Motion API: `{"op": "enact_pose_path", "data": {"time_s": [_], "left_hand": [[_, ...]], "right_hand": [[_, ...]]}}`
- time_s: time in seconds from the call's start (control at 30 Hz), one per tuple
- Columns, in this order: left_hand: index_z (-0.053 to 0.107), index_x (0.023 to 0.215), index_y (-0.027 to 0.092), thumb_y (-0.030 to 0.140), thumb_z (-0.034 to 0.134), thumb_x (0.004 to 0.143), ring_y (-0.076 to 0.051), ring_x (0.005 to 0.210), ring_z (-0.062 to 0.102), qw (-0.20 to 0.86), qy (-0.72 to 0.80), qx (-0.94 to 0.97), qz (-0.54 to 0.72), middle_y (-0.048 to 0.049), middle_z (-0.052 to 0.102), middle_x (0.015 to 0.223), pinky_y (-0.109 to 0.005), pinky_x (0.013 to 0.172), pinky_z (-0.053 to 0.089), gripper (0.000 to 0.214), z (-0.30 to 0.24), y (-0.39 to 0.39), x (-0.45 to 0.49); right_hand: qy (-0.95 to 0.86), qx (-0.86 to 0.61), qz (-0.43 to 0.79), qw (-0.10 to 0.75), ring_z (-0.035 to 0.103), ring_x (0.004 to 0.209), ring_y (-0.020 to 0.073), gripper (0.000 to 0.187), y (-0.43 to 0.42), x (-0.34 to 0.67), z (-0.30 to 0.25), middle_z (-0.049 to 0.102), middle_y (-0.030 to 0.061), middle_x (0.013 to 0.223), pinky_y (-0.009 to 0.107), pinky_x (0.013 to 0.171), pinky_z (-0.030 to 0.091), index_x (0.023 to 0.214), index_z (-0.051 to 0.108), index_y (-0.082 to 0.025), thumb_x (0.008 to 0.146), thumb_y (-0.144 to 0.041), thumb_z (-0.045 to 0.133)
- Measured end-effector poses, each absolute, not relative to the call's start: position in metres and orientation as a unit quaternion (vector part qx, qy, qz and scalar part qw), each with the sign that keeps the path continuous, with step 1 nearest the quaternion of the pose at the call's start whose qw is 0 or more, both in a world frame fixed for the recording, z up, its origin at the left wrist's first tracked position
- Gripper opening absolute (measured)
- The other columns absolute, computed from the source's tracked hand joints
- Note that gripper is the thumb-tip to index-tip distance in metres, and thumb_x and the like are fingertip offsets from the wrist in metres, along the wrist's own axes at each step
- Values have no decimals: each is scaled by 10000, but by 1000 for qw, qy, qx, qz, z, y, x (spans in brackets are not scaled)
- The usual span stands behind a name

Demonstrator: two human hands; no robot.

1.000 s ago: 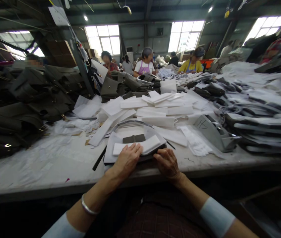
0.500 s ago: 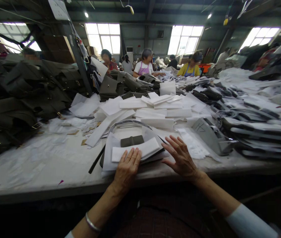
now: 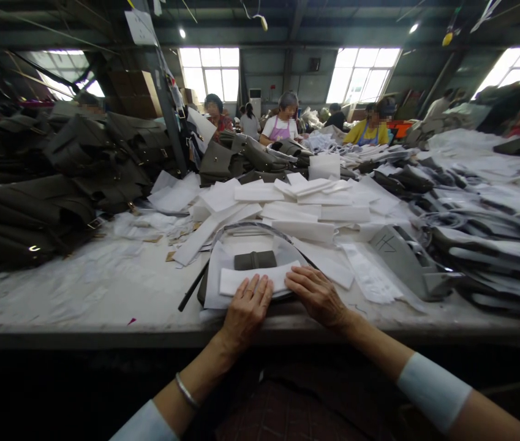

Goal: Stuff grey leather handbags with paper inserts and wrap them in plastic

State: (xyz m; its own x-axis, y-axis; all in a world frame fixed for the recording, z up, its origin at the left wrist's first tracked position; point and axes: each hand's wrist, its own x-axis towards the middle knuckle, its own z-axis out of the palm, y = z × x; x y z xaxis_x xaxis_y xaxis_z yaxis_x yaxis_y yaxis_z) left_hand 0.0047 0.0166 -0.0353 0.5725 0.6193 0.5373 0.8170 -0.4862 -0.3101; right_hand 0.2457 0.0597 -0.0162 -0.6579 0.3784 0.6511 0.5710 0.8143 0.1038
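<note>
The flat white strip, apparently soft foam or paper (image 3: 278,277), lies at twelve o'clock, over a thin white sheet (image 3: 214,263) on the pale table (image 3: 126,309). The left hand (image 3: 247,306) and right hand (image 3: 318,297) press it with fingers extended, unclenched. Likely light, pliable and easily creased; best held by its nine and three o'clock ends.

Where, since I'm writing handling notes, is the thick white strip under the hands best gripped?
Probably grip the white strip by its left end, from the left: that end lies uncovered, while the left hand and right hand rest farther along.
</note>
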Motion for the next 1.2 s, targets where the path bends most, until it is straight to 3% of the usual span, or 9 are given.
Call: {"op": "enact_pose_path", "data": {"time_s": [0.17, 0.3, 0.43, 0.63, 0.83, 1.2], "left_hand": [[479, 1399, 72, 106, 369, 943, -322, 1320, 496, 303, -422, -845, -129, -179, 518, 1428, -489, 1068, 439, 471, -35, 10, 9], [471, 1386, 19, 95, 367, 930, -348, 1312, 498, 301, -439, -843, -79, -257, 517, 1398, -529, 1053, 434, 474, -34, 15, 19], [496, 1346, -1, 70, 369, 925, -335, 1258, 554, 295, -425, -853, -64, -279, 565, 1332, -483, 1002, 480, 446, -29, 25, 20], [506, 1332, 30, 70, 380, 933, -312, 1231, 578, 278, -406, -865, -98, -246, 594, 1311, -442, 956, 509, 420, -20, 33, 11], [537, 1299, 32, 62, 396, 910, -300, 1206, 591, 268, -422, -858, -116, -244, 609, 1284, -442, 947, 509, 414, -20, 37, 10], [579, 1207, 24, 66, 423, 907, -302, 1037, 651, 308, -469, -811, -166, -226, 666, 1109, -459, 880, 537, 340, -1, 45, 9]], "right_hand": [[-898, -297, -215, 243, 371, 1395, 310, 427, 45, 248, -27, 573, 110, 1381, 589, 1139, 308, 1342, 539, -152, 932, -78, 446], [-894, -312, -225, 230, 345, 1403, 327, 464, 43, 242, -25, 558, 119, 1392, 605, 1133, 304, 1337, 539, -150, 886, -73, 461], [-890, -323, -223, 233, 357, 1379, 364, 490, 46, 235, -14, 573, 149, 1354, 622, 1145, 275, 1310, 557, -110, 820, -135, 537], [-885, -286, -282, 237, 439, 1313, 307, 404, 53, 211, -17, 598, 152, 1309, 555, 1165, 271, 1296, 549, -93, 902, -92, 460], [-888, -296, -276, 218, 547, 1103, 294, 361, 65, 196, -22, 635, 169, 1168, 491, 1020, 393, 1259, 548, -91, 907, -99, 471], [-915, -321, -192, 150, 575, 901, 260, 629, 68, 176, 33, 670, 126, 1012, 416, 861, 407, 1450, 372, -92, 839, -137, 520]]}}
